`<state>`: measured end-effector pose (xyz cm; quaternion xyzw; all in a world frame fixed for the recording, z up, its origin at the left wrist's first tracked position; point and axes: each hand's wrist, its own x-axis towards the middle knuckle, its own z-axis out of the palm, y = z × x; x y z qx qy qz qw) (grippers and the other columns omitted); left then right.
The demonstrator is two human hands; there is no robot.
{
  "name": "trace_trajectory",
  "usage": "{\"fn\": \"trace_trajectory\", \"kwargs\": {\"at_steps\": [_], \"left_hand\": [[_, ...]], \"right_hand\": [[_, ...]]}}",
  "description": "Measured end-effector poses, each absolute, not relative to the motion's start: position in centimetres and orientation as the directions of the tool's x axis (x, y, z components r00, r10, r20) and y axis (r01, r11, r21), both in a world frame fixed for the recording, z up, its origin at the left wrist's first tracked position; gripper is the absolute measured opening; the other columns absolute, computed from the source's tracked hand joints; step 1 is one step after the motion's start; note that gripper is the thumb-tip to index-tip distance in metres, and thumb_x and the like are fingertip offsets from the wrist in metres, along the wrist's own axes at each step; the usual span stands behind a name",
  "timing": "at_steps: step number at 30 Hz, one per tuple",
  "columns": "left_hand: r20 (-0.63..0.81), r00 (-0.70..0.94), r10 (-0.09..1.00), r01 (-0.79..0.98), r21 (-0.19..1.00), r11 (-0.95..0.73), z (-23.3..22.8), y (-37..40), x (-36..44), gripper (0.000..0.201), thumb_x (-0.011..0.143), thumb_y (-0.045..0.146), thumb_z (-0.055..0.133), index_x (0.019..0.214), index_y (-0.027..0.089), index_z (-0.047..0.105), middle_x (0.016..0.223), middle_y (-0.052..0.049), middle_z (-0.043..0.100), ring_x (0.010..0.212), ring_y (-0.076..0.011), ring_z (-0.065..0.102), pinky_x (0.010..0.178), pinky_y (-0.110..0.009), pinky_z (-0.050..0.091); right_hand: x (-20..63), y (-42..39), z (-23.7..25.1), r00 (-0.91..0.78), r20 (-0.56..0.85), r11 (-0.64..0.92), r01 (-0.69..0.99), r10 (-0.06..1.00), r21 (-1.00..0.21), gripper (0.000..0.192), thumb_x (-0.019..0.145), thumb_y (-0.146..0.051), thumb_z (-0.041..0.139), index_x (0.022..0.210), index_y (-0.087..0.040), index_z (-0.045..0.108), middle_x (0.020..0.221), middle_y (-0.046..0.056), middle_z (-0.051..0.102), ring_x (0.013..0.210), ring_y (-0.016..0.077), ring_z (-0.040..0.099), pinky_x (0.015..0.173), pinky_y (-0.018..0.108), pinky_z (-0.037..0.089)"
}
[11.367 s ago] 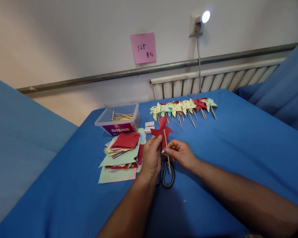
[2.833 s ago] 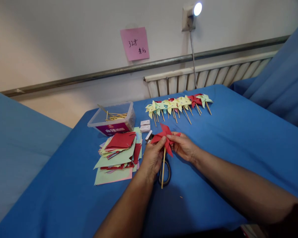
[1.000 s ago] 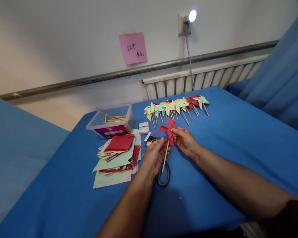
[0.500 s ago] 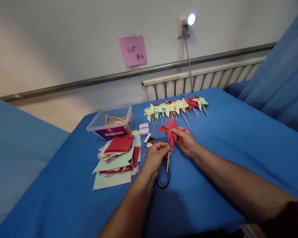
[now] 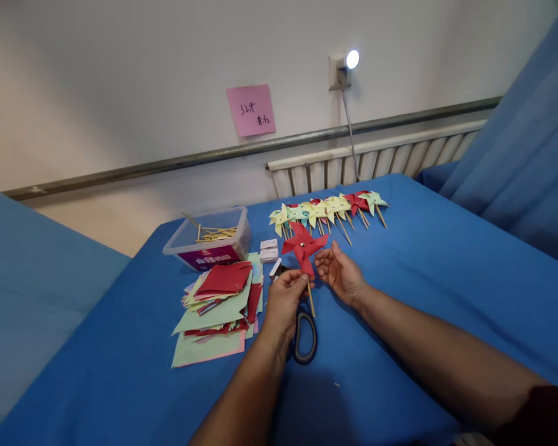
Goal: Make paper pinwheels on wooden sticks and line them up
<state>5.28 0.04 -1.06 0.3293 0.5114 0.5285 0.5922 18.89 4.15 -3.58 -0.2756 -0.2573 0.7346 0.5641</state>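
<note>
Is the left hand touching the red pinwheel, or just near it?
Touching. The head view shows it: the left hand pinches the red pinwheel by its stick, whose lower end juts out below the grip.

A square pink paper note (image 5: 251,111) hangs on the pale wall (image 5: 144,93). Below it runs a long grey metal pipe (image 5: 251,148), above a ribbed white radiator (image 5: 384,157).
</note>
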Motion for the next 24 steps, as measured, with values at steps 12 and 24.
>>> {"fn": "trace_trajectory", "kwargs": {"at_steps": [12,24], "left_hand": [[-0.161,-0.258,0.953,-0.42,0.907,0.039,-0.2,0.3,4.7,0.034,0.059,0.03,0.082,0.082,0.015,0.063,0.073,0.001,0.067,0.065,-0.0125,0.063,0.063,-0.023,0.047],[-0.187,-0.247,0.951,-0.38,0.921,0.083,-0.5,0.7,4.2,0.036,0.063,0.029,0.079,0.093,0.013,0.066,0.083,-0.004,0.07,0.07,-0.0128,0.064,0.064,-0.023,0.048]], "right_hand": [[17.3,2.5,-4.1,-0.477,-0.039,-0.191,-0.274,0.878,-0.943,0.036,0.062,-0.043,0.082,0.072,-0.018,0.058,0.055,-0.006,0.057,0.045,0.0072,0.049,0.043,0.02,0.031],[16.3,3.0,-4.2,-0.312,-0.039,-0.098,-0.178,0.949,-0.979,0.042,0.06,-0.053,0.077,0.062,-0.019,0.053,0.048,-0.005,0.055,0.042,0.0079,0.046,0.044,0.022,0.033]]}}
